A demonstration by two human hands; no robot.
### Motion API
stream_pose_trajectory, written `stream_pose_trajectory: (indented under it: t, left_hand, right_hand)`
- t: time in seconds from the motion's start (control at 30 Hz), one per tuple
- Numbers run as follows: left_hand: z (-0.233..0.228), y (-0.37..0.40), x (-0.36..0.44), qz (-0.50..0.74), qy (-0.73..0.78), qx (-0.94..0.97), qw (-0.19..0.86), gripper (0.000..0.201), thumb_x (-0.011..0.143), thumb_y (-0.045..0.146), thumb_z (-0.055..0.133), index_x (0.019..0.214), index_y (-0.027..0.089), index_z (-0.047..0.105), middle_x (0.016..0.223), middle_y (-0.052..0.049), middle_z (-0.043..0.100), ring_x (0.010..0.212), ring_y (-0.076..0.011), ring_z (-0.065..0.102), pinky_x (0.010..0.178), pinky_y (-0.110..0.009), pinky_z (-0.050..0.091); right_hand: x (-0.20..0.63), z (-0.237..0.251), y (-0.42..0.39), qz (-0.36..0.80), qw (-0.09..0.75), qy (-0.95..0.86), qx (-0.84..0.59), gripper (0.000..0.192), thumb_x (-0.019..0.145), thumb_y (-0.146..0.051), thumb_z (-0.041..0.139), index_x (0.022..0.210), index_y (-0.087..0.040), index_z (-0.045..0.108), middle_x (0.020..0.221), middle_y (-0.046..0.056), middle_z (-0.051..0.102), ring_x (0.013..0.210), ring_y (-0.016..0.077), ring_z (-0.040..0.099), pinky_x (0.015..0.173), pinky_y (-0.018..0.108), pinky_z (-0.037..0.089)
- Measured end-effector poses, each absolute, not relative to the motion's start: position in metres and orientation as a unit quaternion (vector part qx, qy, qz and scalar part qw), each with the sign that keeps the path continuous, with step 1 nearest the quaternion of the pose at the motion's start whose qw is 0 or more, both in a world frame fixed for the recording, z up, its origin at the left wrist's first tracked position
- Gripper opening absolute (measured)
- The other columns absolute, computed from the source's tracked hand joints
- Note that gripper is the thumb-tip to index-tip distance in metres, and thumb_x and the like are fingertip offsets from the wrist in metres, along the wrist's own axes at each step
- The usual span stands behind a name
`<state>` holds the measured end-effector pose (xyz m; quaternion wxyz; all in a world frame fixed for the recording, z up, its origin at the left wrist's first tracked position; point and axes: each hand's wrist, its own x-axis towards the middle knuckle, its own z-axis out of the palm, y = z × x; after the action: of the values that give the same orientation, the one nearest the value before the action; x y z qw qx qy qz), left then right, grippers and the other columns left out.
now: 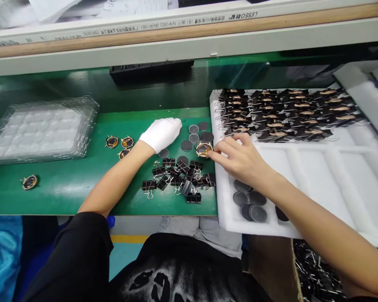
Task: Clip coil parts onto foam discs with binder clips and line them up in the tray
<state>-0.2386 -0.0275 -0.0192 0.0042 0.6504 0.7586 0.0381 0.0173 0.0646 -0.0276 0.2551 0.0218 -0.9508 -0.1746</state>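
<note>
In the head view my left hand (162, 133), in a white glove, is closed above the green bench; its fingertips are hidden, so what they hold, if anything, does not show. My bare right hand (241, 159) pinches the edge of a round gold-rimmed watch case (204, 149) with orange flex parts inside. Around the case lie several dark round discs (186, 145) and clear-topped ones (193, 129). A heap of black binder clips (176, 180) sits nearer to me. Left of my gloved hand rest more watch cases (112, 141), with a single one (29, 182) farther left.
A white foam tray (302, 167) on the right bears rows of clipped watch cases (274, 113) and loose discs (253, 205). Clear plastic trays (44, 130) are stacked at left. A ledge (189, 42) crosses the back. Below right, a box holds many clips (318, 268).
</note>
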Motion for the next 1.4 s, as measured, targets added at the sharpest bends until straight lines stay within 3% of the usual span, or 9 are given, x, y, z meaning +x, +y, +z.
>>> stream_pose_trajectory:
  t: [0.17, 0.33, 0.43, 0.57, 0.73, 0.93, 1.13, 1.27, 1.4]
  left_hand:
    - [0.003, -0.046, -0.203, 0.328, 0.668, 0.656, 0.123, 0.034, 0.106, 0.036, 0.048, 0.123, 0.022, 0.074, 0.107, -0.005, 0.078, 0.087, -0.0161, 0.073, 0.088, -0.031, 0.056]
    - [0.008, -0.055, -0.164, 0.336, 0.654, 0.667, 0.115, 0.024, 0.097, 0.036, 0.064, 0.115, 0.028, 0.079, 0.123, -0.005, 0.074, 0.119, -0.0243, 0.069, 0.104, -0.039, 0.055]
    - [0.005, -0.053, -0.16, 0.35, 0.678, 0.626, 0.157, 0.029, 0.093, 0.04, 0.071, 0.119, 0.029, 0.076, 0.129, -0.005, 0.072, 0.12, -0.0267, 0.069, 0.1, -0.04, 0.058]
    - [0.007, -0.051, -0.164, 0.396, 0.66, 0.573, 0.282, 0.04, 0.094, 0.043, 0.069, 0.126, 0.02, 0.069, 0.1, -0.007, 0.076, 0.091, -0.0199, 0.075, 0.077, -0.031, 0.062]
    - [0.016, -0.053, -0.164, 0.371, 0.615, 0.554, 0.42, 0.046, 0.1, 0.058, 0.055, 0.077, 0.02, 0.066, 0.052, 0.001, 0.058, 0.047, -0.0111, 0.06, 0.051, -0.027, 0.055]
    - [0.019, -0.055, -0.16, 0.414, 0.651, 0.498, 0.396, 0.039, 0.093, 0.055, 0.067, 0.075, 0.021, 0.062, 0.06, -0.001, 0.062, 0.043, -0.0075, 0.049, 0.037, -0.024, 0.037]
    - [0.013, -0.055, -0.158, 0.4, 0.672, 0.56, 0.273, 0.059, 0.087, 0.052, 0.073, 0.054, 0.023, 0.033, 0.053, 0.005, 0.033, 0.05, -0.008, 0.033, 0.047, -0.028, 0.027]
    - [0.011, -0.055, -0.173, 0.286, 0.662, 0.662, 0.206, 0.052, 0.099, 0.062, 0.051, 0.066, 0.022, 0.052, 0.057, 0.002, 0.047, 0.052, -0.0117, 0.044, 0.054, -0.031, 0.032]
    - [0.005, -0.054, -0.18, 0.038, 0.622, 0.774, 0.114, 0.051, 0.088, 0.074, 0.062, 0.086, 0.023, 0.066, 0.073, -0.001, 0.064, 0.061, -0.0178, 0.059, 0.057, -0.031, 0.033]
  right_hand:
    - [0.027, -0.02, 0.062, -0.115, 0.241, -0.962, -0.052, 0.035, 0.108, -0.012, 0.041, 0.087, -0.028, 0.064, 0.074, 0.0, 0.063, 0.072, 0.017, 0.054, 0.075, 0.039, 0.042]
    - [0.029, -0.011, 0.056, 0.044, 0.203, -0.974, -0.091, 0.035, 0.108, -0.022, 0.045, 0.084, -0.028, 0.069, 0.065, 0.0, 0.057, 0.071, 0.0174, 0.061, 0.078, 0.043, 0.052]
    - [0.033, -0.007, 0.055, 0.159, 0.154, -0.968, -0.12, 0.035, 0.108, -0.028, 0.05, 0.08, -0.031, 0.071, 0.065, -0.001, 0.055, 0.075, 0.0179, 0.065, 0.091, 0.048, 0.054]
    - [0.037, -0.009, 0.057, 0.227, 0.16, -0.95, -0.142, 0.032, 0.106, -0.038, 0.055, 0.08, -0.032, 0.073, 0.067, -0.002, 0.061, 0.073, 0.0183, 0.065, 0.095, 0.055, 0.055]
    - [0.036, -0.017, 0.053, 0.225, 0.194, -0.945, -0.136, 0.027, 0.106, -0.042, 0.055, 0.092, -0.036, 0.077, 0.074, -0.001, 0.067, 0.078, 0.0202, 0.069, 0.095, 0.058, 0.057]
    - [0.032, -0.016, 0.038, 0.35, 0.362, -0.851, -0.148, 0.025, 0.099, -0.037, 0.07, 0.122, -0.027, 0.073, 0.112, 0.008, 0.076, 0.096, 0.0222, 0.072, 0.082, 0.043, 0.065]
    - [0.026, -0.018, 0.032, 0.618, 0.225, -0.732, -0.178, 0.031, 0.095, -0.05, 0.074, 0.107, -0.022, 0.077, 0.092, 0.006, 0.079, 0.077, 0.0204, 0.076, 0.065, 0.035, 0.068]
    - [0.031, -0.02, 0.048, 0.622, 0.261, -0.706, -0.215, 0.022, 0.092, -0.042, 0.078, 0.101, -0.021, 0.075, 0.09, 0.005, 0.078, 0.078, 0.0219, 0.076, 0.069, 0.037, 0.068]
    - [0.042, -0.024, 0.077, 0.597, 0.302, -0.702, -0.243, 0.015, 0.1, -0.037, 0.066, 0.101, -0.023, 0.07, 0.099, 0.007, 0.077, 0.085, 0.0236, 0.078, 0.073, 0.039, 0.067]
